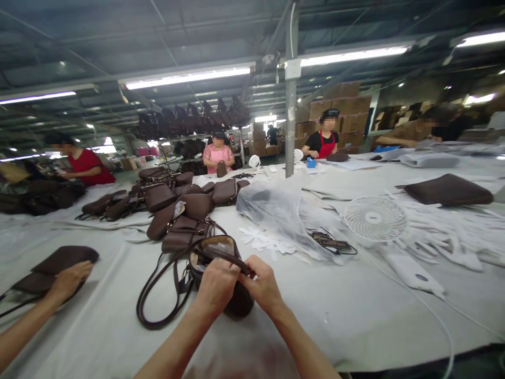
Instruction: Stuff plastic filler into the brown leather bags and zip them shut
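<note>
A dark brown handbag (240, 302) lies in front of me with its mouth open, showing a tan lining and clear plastic inside. My left hand (218, 284) is closed on the bag's near rim, its fingertips partly hidden. At the right end of the opening, my right hand (261, 279) pinches the rim edge between thumb and fingers. A long brown strap (148, 295) loops out over the table to the left of the bag. Just behind it, more brown handbags (183, 237) lie in a pile.
A white fan (374, 218) with a trailing cable stands at right. Clear plastic sheeting (272, 202), white paper cutouts (268, 242) and black tags (331, 243) lie ahead. At left, a co-worker's hand (71, 279) rests on another brown bag. Several people work around the table (106, 337).
</note>
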`<state>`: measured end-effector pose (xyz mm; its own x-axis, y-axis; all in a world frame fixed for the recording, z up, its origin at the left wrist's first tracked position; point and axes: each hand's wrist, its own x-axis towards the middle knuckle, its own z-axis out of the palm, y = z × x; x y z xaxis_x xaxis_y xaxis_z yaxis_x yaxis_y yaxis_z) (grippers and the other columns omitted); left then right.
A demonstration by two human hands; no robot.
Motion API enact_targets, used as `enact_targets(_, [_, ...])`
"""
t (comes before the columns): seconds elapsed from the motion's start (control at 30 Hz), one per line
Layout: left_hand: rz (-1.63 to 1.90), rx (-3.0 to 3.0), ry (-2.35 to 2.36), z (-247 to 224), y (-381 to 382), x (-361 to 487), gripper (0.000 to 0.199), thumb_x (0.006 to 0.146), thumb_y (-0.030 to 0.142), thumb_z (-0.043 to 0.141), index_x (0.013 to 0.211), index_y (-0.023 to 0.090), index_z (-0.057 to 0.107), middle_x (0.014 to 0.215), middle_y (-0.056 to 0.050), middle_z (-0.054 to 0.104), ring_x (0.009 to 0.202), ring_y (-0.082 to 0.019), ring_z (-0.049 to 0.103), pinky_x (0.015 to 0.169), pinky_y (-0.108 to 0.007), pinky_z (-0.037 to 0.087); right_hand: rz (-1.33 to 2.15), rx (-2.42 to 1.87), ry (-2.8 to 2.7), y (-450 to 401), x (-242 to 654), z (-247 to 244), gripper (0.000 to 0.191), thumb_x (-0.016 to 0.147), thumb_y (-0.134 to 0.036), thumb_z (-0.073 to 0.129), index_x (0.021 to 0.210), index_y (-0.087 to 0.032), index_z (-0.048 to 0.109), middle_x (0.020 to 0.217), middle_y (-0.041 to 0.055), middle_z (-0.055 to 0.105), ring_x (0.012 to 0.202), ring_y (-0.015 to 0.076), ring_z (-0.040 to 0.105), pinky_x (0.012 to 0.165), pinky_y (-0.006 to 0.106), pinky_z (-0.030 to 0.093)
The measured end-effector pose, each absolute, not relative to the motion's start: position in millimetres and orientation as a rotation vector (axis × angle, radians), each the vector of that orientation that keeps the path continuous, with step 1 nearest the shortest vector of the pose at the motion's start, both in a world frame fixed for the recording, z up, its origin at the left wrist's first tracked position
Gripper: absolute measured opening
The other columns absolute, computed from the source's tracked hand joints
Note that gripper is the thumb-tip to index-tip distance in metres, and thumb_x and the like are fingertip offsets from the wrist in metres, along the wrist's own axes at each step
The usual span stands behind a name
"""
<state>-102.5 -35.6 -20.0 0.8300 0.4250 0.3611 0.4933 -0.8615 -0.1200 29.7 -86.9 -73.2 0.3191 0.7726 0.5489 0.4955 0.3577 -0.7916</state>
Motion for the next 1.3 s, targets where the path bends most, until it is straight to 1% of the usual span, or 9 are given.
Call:
enact_targets(0.13, [-0.528,-2.783,-0.629,-24,-30,-104,0.014,0.09,0.011,0.046,0.09,0.018,0.059,0.086,-0.007,0.064,0.082,-0.022,0.062,0.073,-0.035,0.049,0.54,-1.182,-1.148,-90,25,-81,0.022,0.074,-0.034,0.069,0.086,-0.021,0.055,0.076,-0.0012,0.061,0.066,0.015,0.057,0.062,0.028,0.048])
enact_targets(0.27, [-0.611,-2.899,-0.536,-28,-22,-112,0.015,0.088,0.01,0.049,0.092,0.017,0.061,0.087,-0.005,0.067,0.082,-0.02,0.064,0.076,-0.033,0.051,0.612,-1.166,-1.149,-93,24,-92,0.064,0.06,-0.026,0.078,0.116,-0.024,0.048,0.103,0.0032,0.063,0.09,0.0216,0.062,0.078,0.035,0.051])
enact_targets(0.37, [-0.703,-2.961,-0.531,-34,-17,-115,0.019,0.087,0.007,0.048,0.092,0.018,0.063,0.091,-0.005,0.069,0.086,-0.02,0.065,0.08,-0.033,0.05,0.477,-1.236,-1.182,-86,17,-95,0.086,0.052,-0.023,0.081,0.127,-0.023,0.04,0.123,0.0086,0.054,0.115,0.0278,0.053,0.096,0.041,0.045])
enact_targets(0.43, [-0.755,-2.953,-0.563,-37,-15,-115,0.02,0.086,0.006,0.046,0.087,0.017,0.063,0.089,-0.006,0.069,0.084,-0.02,0.065,0.078,-0.032,0.051,0.409,-1.243,-1.191,-78,10,-93,0.078,0.054,-0.024,0.078,0.124,-0.021,0.042,0.121,0.0097,0.055,0.113,0.0279,0.053,0.096,0.041,0.045])
enact_targets(0.57, [-0.78,-2.913,-0.672,-32,-15,-116,0.021,0.088,0.008,0.043,0.078,0.017,0.059,0.075,-0.004,0.066,0.072,-0.017,0.063,0.069,-0.027,0.049,0.341,-1.334,-1.153,-66,-2,-84,0.041,0.064,-0.026,0.068,0.101,-0.021,0.05,0.091,0.0039,0.062,0.081,0.0215,0.059,0.074,0.035,0.05])
enact_targets(0.7, [-0.771,-2.804,-0.721,-18,-12,-123,0.024,0.091,0.014,0.042,0.073,0.019,0.057,0.066,-0.002,0.062,0.066,-0.016,0.059,0.066,-0.026,0.045,0.299,-1.411,-1.17,-63,-3,-75,0.026,0.065,-0.031,0.067,0.081,-0.023,0.048,0.069,-0.0029,0.056,0.062,0.0165,0.052,0.059,0.029,0.045])
enact_targets(0.97, [-0.986,-2.616,-0.829,-3,-1,-133,0.019,0.092,0.021,0.048,0.079,0.017,0.062,0.078,-0.006,0.066,0.076,-0.019,0.059,0.068,-0.028,0.044,0.331,-1.358,-1.352,-74,15,-63,0.009,0.066,-0.018,0.053,0.073,-0.022,0.052,0.063,-0.0039,0.053,0.058,0.0147,0.048,0.056,0.026,0.041])
enact_targets(1.13, [-1.034,-2.749,-0.915,3,-15,-124,0.015,0.089,0.026,0.056,0.079,0.018,0.063,0.084,-0.005,0.066,0.082,-0.02,0.058,0.073,-0.029,0.045,0.401,-1.328,-1.452,-100,42,-55,0.006,0.07,-0.021,0.055,0.076,-0.022,0.058,0.066,-0.0027,0.056,0.063,0.0158,0.051,0.06,0.026,0.042])
enact_targets(1.3, [-0.965,-2.966,-1.07,14,-34,-104,0.016,0.088,0.027,0.058,0.076,0.019,0.063,0.082,-0.002,0.067,0.079,-0.016,0.061,0.07,-0.025,0.044,0.368,-1.311,-1.499,-125,75,-47,0.004,0.075,-0.023,0.058,0.072,-0.021,0.057,0.067,-0.003,0.054,0.065,0.0151,0.05,0.062,0.026,0.04])
